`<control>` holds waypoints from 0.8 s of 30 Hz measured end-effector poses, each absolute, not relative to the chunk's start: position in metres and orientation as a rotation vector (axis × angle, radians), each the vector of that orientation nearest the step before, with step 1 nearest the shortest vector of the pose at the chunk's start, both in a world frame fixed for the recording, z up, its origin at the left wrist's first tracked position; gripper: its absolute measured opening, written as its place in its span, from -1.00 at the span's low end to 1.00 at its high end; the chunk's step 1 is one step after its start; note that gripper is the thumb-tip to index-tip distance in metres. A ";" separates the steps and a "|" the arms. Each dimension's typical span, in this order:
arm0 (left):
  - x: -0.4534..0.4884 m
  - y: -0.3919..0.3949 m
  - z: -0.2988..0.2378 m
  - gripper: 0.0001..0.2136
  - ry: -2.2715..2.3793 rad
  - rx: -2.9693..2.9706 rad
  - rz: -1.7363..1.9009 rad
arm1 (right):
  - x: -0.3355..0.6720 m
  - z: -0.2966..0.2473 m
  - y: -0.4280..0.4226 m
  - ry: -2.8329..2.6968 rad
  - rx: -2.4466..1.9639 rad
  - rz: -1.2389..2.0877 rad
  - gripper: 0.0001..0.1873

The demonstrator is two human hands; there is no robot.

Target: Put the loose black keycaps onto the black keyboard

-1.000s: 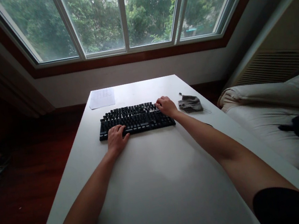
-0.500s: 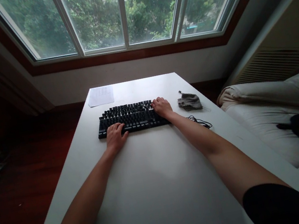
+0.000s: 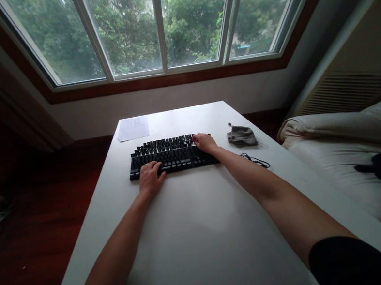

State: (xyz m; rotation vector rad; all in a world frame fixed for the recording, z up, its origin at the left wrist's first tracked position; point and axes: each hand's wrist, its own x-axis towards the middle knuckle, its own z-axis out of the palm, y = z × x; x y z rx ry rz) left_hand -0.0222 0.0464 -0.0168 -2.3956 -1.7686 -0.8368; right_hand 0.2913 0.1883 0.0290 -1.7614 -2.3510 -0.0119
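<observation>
Right hand (image 3: 207, 143) farther from pouch (image 3: 241, 136), contents hidden

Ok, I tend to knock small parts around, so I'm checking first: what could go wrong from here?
The right hand is close beside what look like rows of loose keycaps along the far side of the keyboard, so a stray finger might knock some out of line. The left hand rests at the keyboard's near edge; if it pushes forward, the keyboard might slide into them. The right forearm passes beside a dark cable and could perhaps snag it.
</observation>
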 end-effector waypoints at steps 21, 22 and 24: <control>-0.020 0.042 -0.010 -0.61 -1.817 -2.400 -0.839 | 0.261 0.041 0.212 -2.464 -1.909 0.043 -0.73; -0.020 0.042 -0.010 -0.60 -1.815 -2.400 -0.839 | 0.261 0.040 0.211 -2.447 -1.920 0.053 -0.73; -0.020 0.042 -0.010 -0.60 -1.808 -2.402 -0.834 | 0.259 0.039 0.211 -2.416 -1.936 0.059 -0.74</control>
